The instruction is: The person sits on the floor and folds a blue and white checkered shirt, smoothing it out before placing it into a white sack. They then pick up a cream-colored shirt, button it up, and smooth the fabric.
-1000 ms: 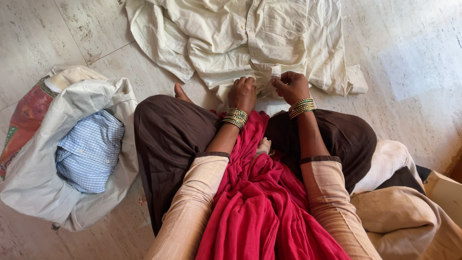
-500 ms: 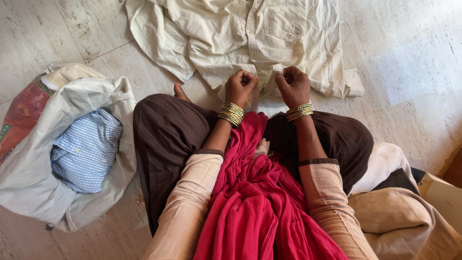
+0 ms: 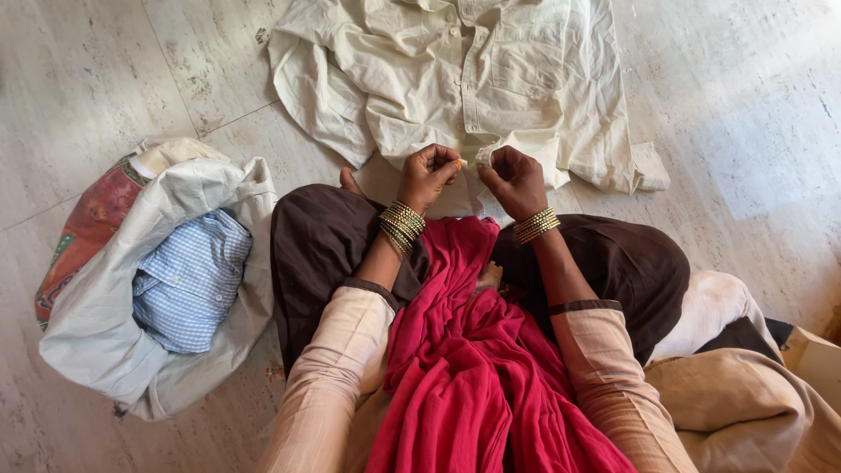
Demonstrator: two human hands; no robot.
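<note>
- Two hands meet at the lower hem of a cream shirt (image 3: pixel 455 79), which lies spread flat on the pale stone floor (image 3: pixel 105 88) in front of the seated person's knees.
- Left hand (image 3: pixel 429 175) is curled tight, fingertips pinching the hem edge; right hand (image 3: pixel 515 180) is likewise closed, pinching the same edge just beside it.
- Judged from this, keeping both pinches close and the cloth taut between them would steady the work.
- Gold bangles (image 3: pixel 401 226) circle both wrists; a red scarf (image 3: pixel 473 368) drapes down the lap.
- Well to the left, a white bag (image 3: pixel 105 350) holds a blue checked shirt (image 3: pixel 188 280).
</note>
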